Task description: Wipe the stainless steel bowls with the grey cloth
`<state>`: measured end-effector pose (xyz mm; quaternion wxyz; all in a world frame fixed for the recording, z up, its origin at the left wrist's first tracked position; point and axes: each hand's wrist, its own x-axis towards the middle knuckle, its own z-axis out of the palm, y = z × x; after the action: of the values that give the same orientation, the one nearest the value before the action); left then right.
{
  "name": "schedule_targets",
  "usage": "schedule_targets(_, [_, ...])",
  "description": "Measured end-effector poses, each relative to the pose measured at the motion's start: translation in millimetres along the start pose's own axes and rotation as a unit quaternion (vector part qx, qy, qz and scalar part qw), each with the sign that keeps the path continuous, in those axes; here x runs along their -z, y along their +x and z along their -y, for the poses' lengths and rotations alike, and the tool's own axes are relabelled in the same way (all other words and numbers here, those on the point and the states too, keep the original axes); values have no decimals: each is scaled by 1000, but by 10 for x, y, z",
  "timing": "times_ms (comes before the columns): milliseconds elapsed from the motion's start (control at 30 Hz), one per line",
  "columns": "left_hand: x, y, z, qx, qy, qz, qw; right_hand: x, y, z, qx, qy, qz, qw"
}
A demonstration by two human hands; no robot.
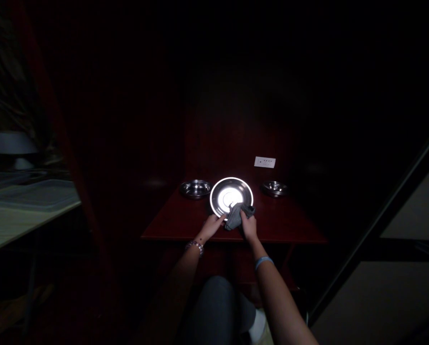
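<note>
Bowl [230,193] partly behind grey cloth [235,217]

Shiny metal dish [230,191] with a gray cloth [234,217] at its rim
The round, shallow dish is tilted up over the red tabletop [178,223], its center glaring white; the crumpled cloth overlaps its lower right edge.
</note>
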<state>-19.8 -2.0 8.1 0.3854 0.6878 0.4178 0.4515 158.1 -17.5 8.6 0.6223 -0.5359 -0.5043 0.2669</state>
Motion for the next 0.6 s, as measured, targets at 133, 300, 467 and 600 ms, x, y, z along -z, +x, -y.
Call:
schedule_targets(133, [-3,5,-16,-6,-22,-7,1000,-13,-3,15,-6,-44,4,999])
schedule_targets(300, [10,32,-3,21,-51,-77,995,-4,-23,87,-2,-76,4,997])
schedule_targets(467, [59,29,-24,31,-97,-142,985,17,-37,127,-20,-78,-1,997])
schedule_targets(600, [115,-11,-103,14,-147,-164,975,24,-41,131,-21,-70,-2,997])
